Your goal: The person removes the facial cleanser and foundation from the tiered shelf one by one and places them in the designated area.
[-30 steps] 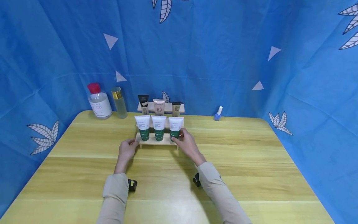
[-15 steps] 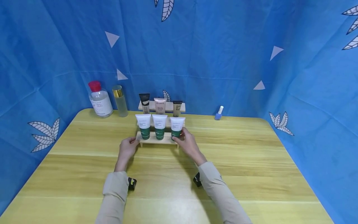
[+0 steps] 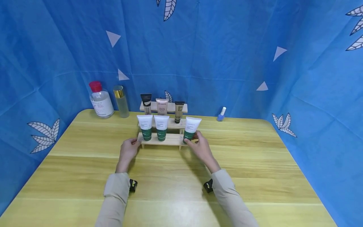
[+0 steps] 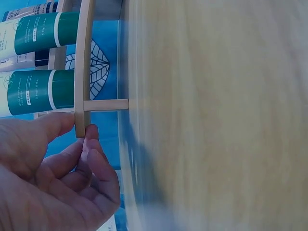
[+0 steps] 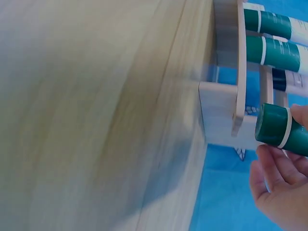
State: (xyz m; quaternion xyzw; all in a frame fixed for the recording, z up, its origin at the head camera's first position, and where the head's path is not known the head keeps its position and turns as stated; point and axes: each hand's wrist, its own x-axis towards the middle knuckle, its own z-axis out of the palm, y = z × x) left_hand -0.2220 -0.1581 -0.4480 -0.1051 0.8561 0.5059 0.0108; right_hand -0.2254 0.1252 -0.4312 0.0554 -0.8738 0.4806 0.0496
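Note:
A tiered wooden rack (image 3: 172,138) stands toward the back of the table. My left hand (image 3: 129,153) pinches the left end of its lowest board, as the left wrist view shows with the thumb (image 4: 60,126) on one face. Two squeeze tubes, white over green, stand on that board: one at the left (image 3: 146,126), another in the middle (image 3: 161,126). My right hand (image 3: 202,149) holds a third such tube (image 3: 192,125) at the board's right end, tilted with its top to the right. In the right wrist view its green cap (image 5: 272,124) is off the board, beside the board's end.
Behind, the rack bears a black tube (image 3: 146,102), a pink BB tube (image 3: 162,107) and a small gold tube (image 3: 178,111). Back left stand a red-capped bottle (image 3: 102,104) and a gold-capped bottle (image 3: 122,102); a nail polish bottle (image 3: 221,114) stands back right. Blue cloth (image 3: 227,56) surrounds the table.
My right hand has lifted the right-hand tube and shifted it right, tilting it, so the small gold tube behind shows fully. The left hand has stayed at the rack's left end.

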